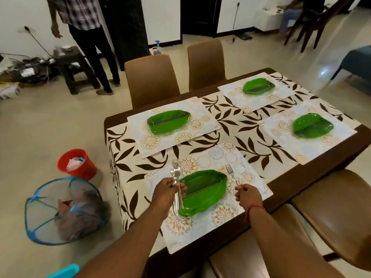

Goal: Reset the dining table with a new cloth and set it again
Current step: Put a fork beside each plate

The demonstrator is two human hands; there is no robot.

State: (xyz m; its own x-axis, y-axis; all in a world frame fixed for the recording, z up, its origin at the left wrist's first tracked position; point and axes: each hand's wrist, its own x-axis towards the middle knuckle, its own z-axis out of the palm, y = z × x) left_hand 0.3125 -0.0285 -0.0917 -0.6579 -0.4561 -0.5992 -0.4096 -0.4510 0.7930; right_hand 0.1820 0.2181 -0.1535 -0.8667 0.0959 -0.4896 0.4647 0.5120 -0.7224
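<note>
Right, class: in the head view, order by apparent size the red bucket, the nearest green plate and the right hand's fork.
1. nearest green plate
2. red bucket
3. fork

Nearness inflates the plate.

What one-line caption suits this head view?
Left hand holds spare cutlery while right hand sets a fork beside the nearest green plate.

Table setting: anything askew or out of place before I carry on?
Yes. The cloth lies skewed, leaving bare table along the right edge. The far-left placemat sits at an angle to the near placemat. Only the near plate is getting cutlery yet.
</note>
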